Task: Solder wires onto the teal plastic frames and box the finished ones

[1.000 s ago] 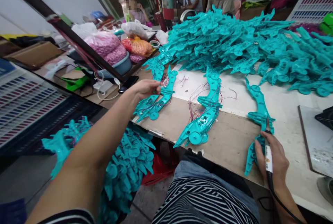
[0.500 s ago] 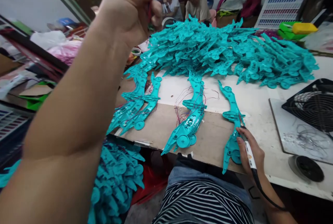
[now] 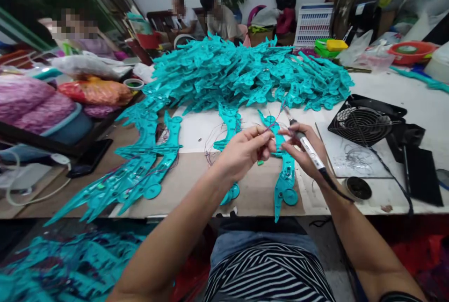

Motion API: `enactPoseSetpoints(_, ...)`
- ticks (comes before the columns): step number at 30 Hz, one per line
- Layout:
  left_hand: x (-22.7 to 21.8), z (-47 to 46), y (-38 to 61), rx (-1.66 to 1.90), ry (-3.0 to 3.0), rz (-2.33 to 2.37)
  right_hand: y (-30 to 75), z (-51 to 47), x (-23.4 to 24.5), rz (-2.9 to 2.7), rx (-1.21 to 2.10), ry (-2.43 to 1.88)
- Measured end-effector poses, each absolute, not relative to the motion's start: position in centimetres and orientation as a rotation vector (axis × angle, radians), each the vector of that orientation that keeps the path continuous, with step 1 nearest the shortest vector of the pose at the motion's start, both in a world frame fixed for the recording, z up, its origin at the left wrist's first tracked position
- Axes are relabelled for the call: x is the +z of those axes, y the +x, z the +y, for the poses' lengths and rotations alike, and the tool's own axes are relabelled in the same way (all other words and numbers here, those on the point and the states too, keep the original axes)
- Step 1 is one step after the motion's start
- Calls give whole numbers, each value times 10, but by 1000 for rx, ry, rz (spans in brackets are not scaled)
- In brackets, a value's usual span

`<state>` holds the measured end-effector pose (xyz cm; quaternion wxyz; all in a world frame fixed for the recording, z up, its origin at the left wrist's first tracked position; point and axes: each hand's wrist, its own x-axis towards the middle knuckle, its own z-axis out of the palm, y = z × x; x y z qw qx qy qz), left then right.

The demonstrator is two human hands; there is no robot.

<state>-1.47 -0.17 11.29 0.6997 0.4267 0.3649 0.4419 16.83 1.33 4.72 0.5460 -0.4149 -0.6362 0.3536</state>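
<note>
My left hand (image 3: 245, 150) is closed in a pinch on thin red and purple wires (image 3: 271, 122) with a small green part below the fingers. Right beside it, my right hand (image 3: 304, 150) grips a white soldering iron (image 3: 308, 145) and also pinches at the wires. Both hands hover over a long teal plastic shell (image 3: 286, 171) lying on the brown board (image 3: 189, 180). Another teal shell with wires (image 3: 228, 126) lies just left, partly hidden by my left hand.
A large heap of teal shells (image 3: 245, 70) fills the table's back. More finished shells (image 3: 136, 171) lie at left. A black fan (image 3: 365, 124), a solder stand (image 3: 358, 187) and a black cable sit at right. Bags (image 3: 94, 89) and seated people are at the far left and back.
My left hand came down from in front of the camera to meet my right hand. My right hand lifted the soldering iron off the shell's lower end toward the wires. The view swung right.
</note>
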Motion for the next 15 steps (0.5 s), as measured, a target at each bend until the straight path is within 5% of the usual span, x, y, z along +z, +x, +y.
enactPoseSetpoints(9, 65, -21, -18, 1100, 733, 764, 207, -4, 38, -1351, 1250, -945)
enactPoseSetpoints(15, 50, -32, -10, 954, 764, 879, 198, 45, 49, -1652, 666, -1056)
